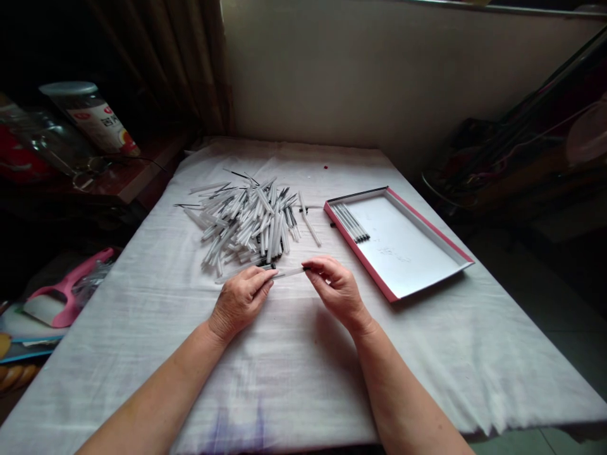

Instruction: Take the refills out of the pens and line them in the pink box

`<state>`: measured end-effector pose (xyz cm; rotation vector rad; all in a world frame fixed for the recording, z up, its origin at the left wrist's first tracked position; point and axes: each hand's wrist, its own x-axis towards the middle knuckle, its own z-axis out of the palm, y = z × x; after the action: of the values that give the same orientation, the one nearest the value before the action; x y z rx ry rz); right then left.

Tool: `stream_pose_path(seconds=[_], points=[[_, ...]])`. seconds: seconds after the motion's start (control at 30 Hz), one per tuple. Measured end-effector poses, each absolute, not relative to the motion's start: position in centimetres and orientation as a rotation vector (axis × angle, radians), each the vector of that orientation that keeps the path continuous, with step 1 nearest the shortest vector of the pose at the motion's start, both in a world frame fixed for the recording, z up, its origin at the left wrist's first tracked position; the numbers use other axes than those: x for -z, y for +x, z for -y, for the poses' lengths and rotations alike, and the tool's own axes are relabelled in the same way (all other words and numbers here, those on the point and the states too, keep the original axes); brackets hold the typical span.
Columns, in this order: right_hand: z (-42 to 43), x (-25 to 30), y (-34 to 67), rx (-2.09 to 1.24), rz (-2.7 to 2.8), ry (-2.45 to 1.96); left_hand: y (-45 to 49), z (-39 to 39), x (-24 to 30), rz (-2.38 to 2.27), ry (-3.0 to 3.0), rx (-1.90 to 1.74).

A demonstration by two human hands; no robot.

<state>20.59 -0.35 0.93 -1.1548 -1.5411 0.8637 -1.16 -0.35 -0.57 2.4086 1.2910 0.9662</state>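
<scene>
Between my two hands is a translucent pen barrel [290, 273], lying nearly level just above the cloth. My left hand [243, 298] is closed around its left end, and a dark pen part [268, 267] shows at those fingertips. My right hand [336, 287] pinches the black tip at the other end; whether that tip is a separate piece is too small to tell. Beyond my left hand lies a loose heap of pen parts [251, 218], clear barrels mixed with black pieces and thin refills. A shallow red-edged box lid [403, 246] holds several black-ended pens [349, 222] in a row.
A single clear tube [310, 221] lies between heap and lid, near small black pieces. A tiny red bit [325, 167] rests towards the back of the white tablecloth [284, 373]. At left are a lidded jar [97, 117] on a side table and a pink-handled tool [71, 287].
</scene>
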Motion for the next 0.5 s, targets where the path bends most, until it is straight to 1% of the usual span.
stream_pose_path(seconds=[0.4, 0.5], points=[[-0.01, -0.59, 21.24, -0.598, 1.787, -1.313, -1.15, 0.40, 0.73, -1.253, 2.431, -1.004], [-0.13, -0.21, 21.29, -0.643, 1.803, -1.377, -1.15, 0.38, 0.82, -1.245, 2.448, -0.991]])
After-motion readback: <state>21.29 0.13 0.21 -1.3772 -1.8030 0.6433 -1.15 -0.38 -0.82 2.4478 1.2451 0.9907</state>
